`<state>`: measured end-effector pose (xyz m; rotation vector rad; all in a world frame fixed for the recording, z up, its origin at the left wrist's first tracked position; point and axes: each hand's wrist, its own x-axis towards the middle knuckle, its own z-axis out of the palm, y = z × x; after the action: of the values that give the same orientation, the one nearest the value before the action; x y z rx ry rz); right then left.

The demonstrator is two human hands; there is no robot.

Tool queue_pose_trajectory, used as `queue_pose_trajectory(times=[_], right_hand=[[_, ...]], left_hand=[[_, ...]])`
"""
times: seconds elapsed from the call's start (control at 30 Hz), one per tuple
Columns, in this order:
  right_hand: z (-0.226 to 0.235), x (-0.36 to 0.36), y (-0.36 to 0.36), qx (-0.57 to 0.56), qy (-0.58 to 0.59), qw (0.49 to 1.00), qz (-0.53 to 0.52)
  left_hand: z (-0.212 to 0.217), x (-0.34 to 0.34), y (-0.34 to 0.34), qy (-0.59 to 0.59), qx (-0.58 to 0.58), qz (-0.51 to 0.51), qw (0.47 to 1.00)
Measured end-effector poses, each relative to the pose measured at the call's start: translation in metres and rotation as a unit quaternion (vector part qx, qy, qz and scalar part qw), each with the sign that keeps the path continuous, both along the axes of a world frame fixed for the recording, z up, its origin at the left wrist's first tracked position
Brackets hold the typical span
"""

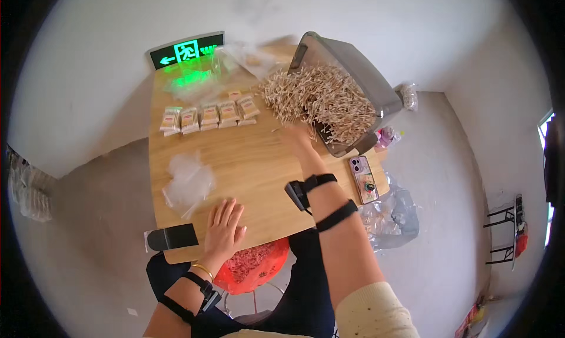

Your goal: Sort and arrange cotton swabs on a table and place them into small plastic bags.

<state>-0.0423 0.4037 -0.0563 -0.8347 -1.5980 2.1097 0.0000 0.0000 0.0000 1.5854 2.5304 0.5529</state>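
Note:
My left hand (pixel 223 227) lies flat and open on the wooden table (pixel 247 161) near its front edge, holding nothing. My right hand (pixel 299 136) reaches forward to the edge of a heap of thin wooden sticks (pixel 312 99) that spills from a tipped grey plastic bin (pixel 359 82). Its fingers are blurred and partly among the sticks, so its grip is unclear. A row of several small filled packets (pixel 209 115) lies at the far left of the table. A loose pile of clear plastic bags (pixel 188 182) sits just beyond my left hand.
A phone (pixel 364 179) lies at the table's right edge. A dark flat tool (pixel 172 238) rests at the front left corner. A red bag (pixel 253 267) sits under the table by my knees. More clear bags (pixel 391 214) lie on the floor at right. A green lit sign (pixel 187 49) stands at the back.

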Motion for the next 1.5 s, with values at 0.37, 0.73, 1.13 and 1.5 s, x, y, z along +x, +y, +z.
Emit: queue_pose_trajectory(times=[0.37,0.73,1.13,1.5], right_hand=[[0.085,-0.045,0.009,0.408,-0.512,0.755,0.013],[0.02,0.032,-0.01,0.392,-0.271,0.878,0.035],[0.053,0.11,-0.202,0.063,-0.046,0.994,0.078],[0.051,0.151,-0.16,0.475,-0.164,0.864,-0.026]], left_hand=[[-0.003,0.003,0.017,0.006,-0.003,-0.009,1.0],[-0.007,0.003,0.023,0.016,0.014,-0.015,1.0],[-0.012,0.004,0.015,0.014,0.023,0.013,1.0],[-0.008,0.003,0.011,-0.044,0.062,0.016,0.997]])
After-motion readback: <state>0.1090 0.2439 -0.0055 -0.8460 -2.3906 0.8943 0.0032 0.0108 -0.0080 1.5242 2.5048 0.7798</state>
